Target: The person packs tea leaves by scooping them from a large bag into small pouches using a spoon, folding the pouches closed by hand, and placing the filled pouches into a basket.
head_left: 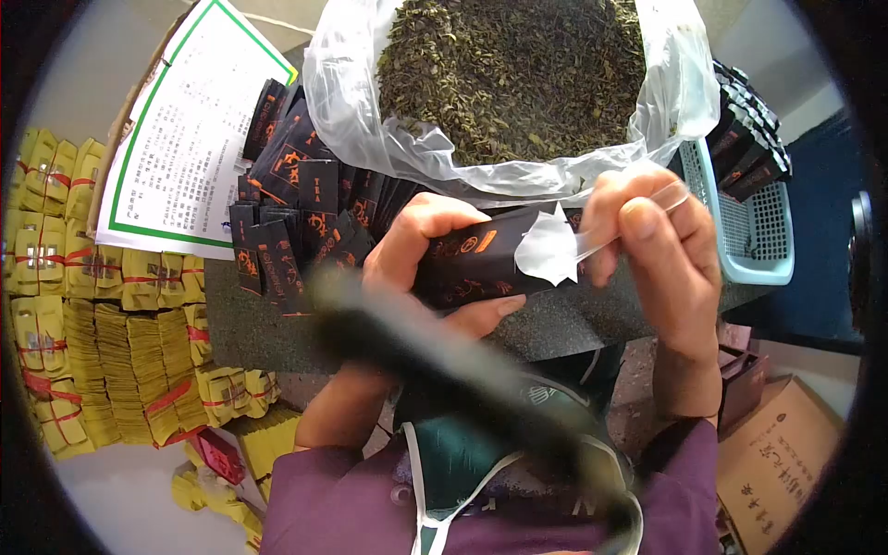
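Note:
My left hand [393,254] is wrapped round a black tea packet [462,259] with orange print, tilted on its side above the dark tabletop. A white, jagged-edged piece [548,248] shows at the packet's right end. My right hand [666,254] is closed beside that end, fingers pinching a thin clear plastic strip or handle [670,195]. Its other end reaches toward the white piece; its exact kind cannot be made out. Just beyond both hands stands a clear plastic bag [689,92] full of loose dried tea leaves [509,83].
Black tea packets [318,185] lie heaped at left beside a green-bordered printed sheet [176,139]. A light-blue basket [758,236] holds more packets at right. Yellow bundles [120,361] are stacked far left. A cardboard box [777,462] sits lower right. A blurred dark bar [462,379] crosses the foreground.

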A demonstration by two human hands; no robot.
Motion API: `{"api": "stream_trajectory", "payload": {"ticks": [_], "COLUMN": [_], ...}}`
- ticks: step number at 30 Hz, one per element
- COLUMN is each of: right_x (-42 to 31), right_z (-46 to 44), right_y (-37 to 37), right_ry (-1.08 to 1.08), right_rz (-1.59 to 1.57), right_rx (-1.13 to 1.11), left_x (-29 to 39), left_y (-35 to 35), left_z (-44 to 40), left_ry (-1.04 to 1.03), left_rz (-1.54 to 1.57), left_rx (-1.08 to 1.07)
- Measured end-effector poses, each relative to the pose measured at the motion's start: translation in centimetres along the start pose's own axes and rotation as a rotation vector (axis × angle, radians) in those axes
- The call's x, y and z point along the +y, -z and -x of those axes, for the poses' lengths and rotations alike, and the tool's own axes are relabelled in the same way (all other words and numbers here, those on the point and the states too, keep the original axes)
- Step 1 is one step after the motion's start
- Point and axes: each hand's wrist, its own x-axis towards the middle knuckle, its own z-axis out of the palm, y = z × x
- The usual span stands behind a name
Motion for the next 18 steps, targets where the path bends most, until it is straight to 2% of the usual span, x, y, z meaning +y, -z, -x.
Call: {"api": "stream_trajectory", "payload": {"ticks": [3,5,7,10,12,13,15,16,18], "right_x": [-0.3,-1.3,-1.8,-2.0,-2.3,-2.4,-2.1,-1.2,0.0], "right_z": [-0.7,-1.0,-1.6,-3.4,-4.6,-5.2,-6.5,-6.8,-8.2], "right_y": [-0.5,-0.4,0.6,3.3,4.1,4.1,4.0,4.2,3.5], "right_ry": [0.056,0.065,0.092,0.183,0.171,0.176,0.013,0.037,0.026], "right_rz": [0.074,0.236,0.216,0.240,0.738,0.743,1.142,1.219,1.111], "right_rx": [-0.043,0.066,0.222,0.205,0.298,0.301,0.140,0.087,0.049], "left_x": [0.1,-0.2,0.7,0.8,1.3,1.4,1.1,1.3,1.4], "left_y": [0.4,0.8,1.1,1.8,1.9,2.0,2.3,2.4,2.7], "left_z": [-0.8,-1.3,-1.7,-2.7,-3.1,-3.3,-3.6,-3.7,-3.8], "left_ry": [-0.049,-0.097,-0.033,-0.034,-0.009,0.022,-0.001,0.010,0.019], "left_rz": [-0.032,-0.028,-0.022,-0.067,-0.082,-0.095,-0.109,-0.118,-0.126], "left_rx": [-0.033,-0.018,0.030,0.046,0.072,0.095,0.092,0.118,0.147]}}
